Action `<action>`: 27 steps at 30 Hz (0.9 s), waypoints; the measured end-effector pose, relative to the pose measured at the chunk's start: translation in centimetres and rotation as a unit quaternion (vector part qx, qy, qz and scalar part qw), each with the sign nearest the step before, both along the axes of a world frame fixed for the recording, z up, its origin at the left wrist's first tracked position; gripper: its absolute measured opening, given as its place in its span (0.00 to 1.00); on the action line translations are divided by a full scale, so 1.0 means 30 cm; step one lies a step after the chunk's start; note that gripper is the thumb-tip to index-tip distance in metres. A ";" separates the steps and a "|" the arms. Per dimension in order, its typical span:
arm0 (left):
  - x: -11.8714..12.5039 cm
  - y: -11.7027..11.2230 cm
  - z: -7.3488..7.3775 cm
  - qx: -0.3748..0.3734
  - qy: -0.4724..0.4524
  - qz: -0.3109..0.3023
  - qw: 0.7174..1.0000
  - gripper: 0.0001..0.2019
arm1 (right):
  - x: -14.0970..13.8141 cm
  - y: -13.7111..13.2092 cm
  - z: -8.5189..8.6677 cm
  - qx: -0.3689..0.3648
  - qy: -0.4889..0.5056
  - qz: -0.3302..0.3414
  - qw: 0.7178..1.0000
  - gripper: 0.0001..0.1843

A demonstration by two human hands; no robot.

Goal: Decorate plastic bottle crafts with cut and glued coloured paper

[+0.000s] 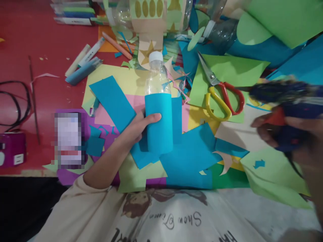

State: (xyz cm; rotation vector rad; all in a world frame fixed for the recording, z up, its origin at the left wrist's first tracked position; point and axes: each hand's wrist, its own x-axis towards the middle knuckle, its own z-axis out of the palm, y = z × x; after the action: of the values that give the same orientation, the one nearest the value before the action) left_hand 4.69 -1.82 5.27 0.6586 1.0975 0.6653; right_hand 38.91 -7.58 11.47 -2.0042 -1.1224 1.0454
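Note:
A clear plastic bottle point(158, 124) with a white cap stands out in the middle, its lower part wrapped in blue paper. My left hand point(145, 122) grips it from the left, thumb across the blue wrap and the other fingers hidden behind. At the right, my right hand point(267, 129) is closed around a dark blue glue gun point(292, 134) with an orange-red trigger; both are smeared by motion. Between the two hands lie scissors point(217, 90) with one red and one yellow handle, blades apart. Blue paper pieces point(189, 158) lie under and beside the bottle.
Several markers point(84, 65) rest at upper left, near a phone point(69, 139) with a blurred screen. A black cable point(15, 104) and a purple box point(12, 149) are at far left. Another clear bottle point(222, 35) lies at the back, among coloured paper sheets point(290, 20) and scraps.

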 end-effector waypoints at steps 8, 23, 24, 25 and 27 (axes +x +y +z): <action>0.003 0.016 -0.002 -0.014 0.015 -0.005 1.000 0.28 | -0.274 0.110 -0.092 -0.033 0.303 0.032 0.952 0.08; -0.010 -0.001 0.011 0.002 0.025 -0.027 0.999 0.37 | -0.252 0.101 -0.208 -0.006 0.224 0.107 0.969 0.19; -0.009 -0.002 0.011 0.004 0.020 -0.029 0.999 0.38 | -0.253 0.098 -0.211 -0.006 0.210 0.113 0.971 0.20; -0.008 -0.004 0.010 0.006 0.013 -0.030 0.999 0.38 | -0.256 0.096 -0.214 -0.005 0.198 0.118 0.973 0.20; -0.005 -0.006 0.009 0.010 -0.001 -0.029 1.000 0.39 | -0.262 0.094 -0.217 0.000 0.181 0.121 0.976 0.20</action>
State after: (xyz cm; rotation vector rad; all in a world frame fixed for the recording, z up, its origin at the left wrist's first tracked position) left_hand 4.54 -2.00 5.56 0.7052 1.0675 0.6282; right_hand 31.05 -4.74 4.95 -1.6147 -1.1803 1.4651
